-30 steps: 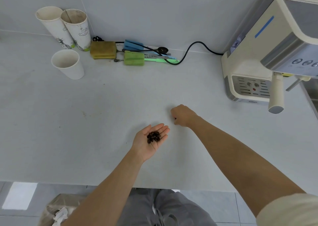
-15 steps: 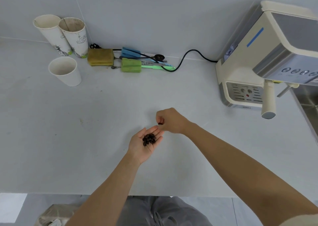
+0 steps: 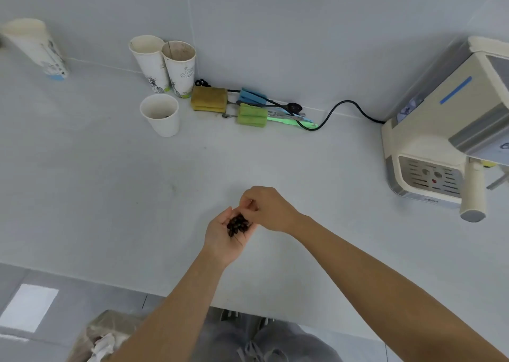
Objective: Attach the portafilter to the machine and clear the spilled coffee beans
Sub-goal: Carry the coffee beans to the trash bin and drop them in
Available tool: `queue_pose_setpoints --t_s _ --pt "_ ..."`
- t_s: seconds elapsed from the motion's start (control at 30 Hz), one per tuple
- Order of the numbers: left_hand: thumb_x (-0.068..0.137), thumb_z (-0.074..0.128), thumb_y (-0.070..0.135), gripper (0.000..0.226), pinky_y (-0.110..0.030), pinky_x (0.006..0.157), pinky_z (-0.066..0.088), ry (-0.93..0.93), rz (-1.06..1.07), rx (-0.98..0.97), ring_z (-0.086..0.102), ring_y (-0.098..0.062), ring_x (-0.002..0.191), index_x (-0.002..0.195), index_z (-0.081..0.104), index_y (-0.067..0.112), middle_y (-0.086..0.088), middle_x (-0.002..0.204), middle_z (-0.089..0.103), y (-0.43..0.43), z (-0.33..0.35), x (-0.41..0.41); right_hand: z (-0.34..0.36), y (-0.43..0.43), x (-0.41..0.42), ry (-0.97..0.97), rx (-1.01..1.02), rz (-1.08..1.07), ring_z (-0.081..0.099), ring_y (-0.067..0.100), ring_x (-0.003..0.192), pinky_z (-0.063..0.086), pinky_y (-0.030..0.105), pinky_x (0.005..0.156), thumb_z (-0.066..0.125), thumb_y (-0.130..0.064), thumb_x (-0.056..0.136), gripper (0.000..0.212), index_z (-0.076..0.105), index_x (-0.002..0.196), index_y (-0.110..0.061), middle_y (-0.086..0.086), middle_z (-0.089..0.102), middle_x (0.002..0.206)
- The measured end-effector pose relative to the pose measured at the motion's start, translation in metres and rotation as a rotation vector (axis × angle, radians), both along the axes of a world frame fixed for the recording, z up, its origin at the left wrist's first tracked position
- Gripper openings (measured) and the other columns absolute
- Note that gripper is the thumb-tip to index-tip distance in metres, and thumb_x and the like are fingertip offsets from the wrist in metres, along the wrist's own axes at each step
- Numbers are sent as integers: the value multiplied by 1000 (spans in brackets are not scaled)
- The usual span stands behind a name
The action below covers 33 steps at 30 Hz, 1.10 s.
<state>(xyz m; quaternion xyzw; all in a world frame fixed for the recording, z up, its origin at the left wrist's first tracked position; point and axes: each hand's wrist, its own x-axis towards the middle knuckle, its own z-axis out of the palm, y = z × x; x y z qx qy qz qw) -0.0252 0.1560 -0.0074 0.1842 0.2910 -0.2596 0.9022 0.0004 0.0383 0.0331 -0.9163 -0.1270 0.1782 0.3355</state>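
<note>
My left hand (image 3: 223, 237) is palm up over the white counter, cupping a small pile of dark coffee beans (image 3: 237, 224). My right hand (image 3: 268, 209) is directly above the left fingertips, its fingers pinched together at the pile; whether a bean is still between them is hidden. At the right edge stands the cream espresso machine (image 3: 440, 141). The portafilter sits under its head, with the cream handle (image 3: 472, 193) sticking out toward me.
A short white paper cup (image 3: 160, 115) stands at the back left, two taller printed cups (image 3: 165, 64) behind it and another cup (image 3: 35, 47) at far left. Sponges and brushes (image 3: 248, 108) lie along the wall with a black cable (image 3: 341, 111). A bin with a bag (image 3: 104, 337) is below the counter edge.
My right hand lifted off the counter and moved left to my left palm. The view shifted right and down, bringing a far-left cup into sight.
</note>
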Motion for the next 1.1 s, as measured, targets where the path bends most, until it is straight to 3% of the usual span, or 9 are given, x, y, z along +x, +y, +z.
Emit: queue_pose_setpoints --t_s 0.17,0.27,0.33,0.47,0.7,0.8,0.87,1.0,1.1 --pt "97 30 20 53 -39 90 52 -40 176 47 72 -27 90 80 74 -5 -19 101 72 38 -8 -8 4 36 -7 80 324 -204 54 10 90 41 3 73 52 -14 92 20 64 103 -3 1 63 99" --pt "97 29 20 55 -37 77 57 -46 329 85 74 -25 77 76 75 -3 -17 86 75 61 -7 -23 0 65 -19 249 569 -264 59 16 100 46 22 96 45 -17 95 19 63 101 -14 -4 62 96" --pt "96 29 20 51 -34 77 57 -65 427 114 71 -26 81 82 73 -3 -16 85 74 73 -4 -36 -2 84 -31 327 692 -276 60 18 102 47 32 99 41 -17 97 20 61 99 -16 -2 63 96" --pt "97 29 21 52 -29 74 58 -59 601 189 65 -23 83 81 73 -1 -13 80 72 91 -2 -73 -5 113 -60 441 864 -234 61 12 95 51 18 86 36 -14 99 23 59 102 -9 5 62 102" --pt "97 28 20 55 -33 73 58 0 887 191 72 -27 83 78 74 -2 -16 85 75 99 -7 -168 -25 140 -124 680 877 -146 50 14 116 36 26 108 33 -15 99 24 53 112 -13 2 55 117" --pt "98 26 20 48 -35 82 55 42 989 160 63 -30 95 90 66 -6 -21 90 71 94 -13 -200 -35 150 -155 815 844 -105 57 10 101 48 18 90 37 -17 98 22 59 96 -18 -3 61 99" --pt "98 26 19 53 -37 87 52 68 1041 161 66 -31 92 85 70 -6 -22 90 72 93 -21 -218 -42 156 -174 854 777 -71 59 6 89 49 12 74 40 -20 97 22 61 89 -20 -6 61 89" --pt "98 26 19 48 -36 96 45 150 1110 144 62 -31 98 92 66 -7 -22 97 68 101 -40 -250 -65 171 -205 907 656 -33 58 3 86 45 16 75 42 -22 96 24 62 83 -24 -6 62 89" --pt "98 25 19 49 -31 83 54 207 1121 141 63 -29 93 89 66 -6 -19 88 71 109 -73 -266 -96 185 -221 962 600 -68 61 8 92 47 18 76 46 -24 93 23 66 99 -14 0 66 98"
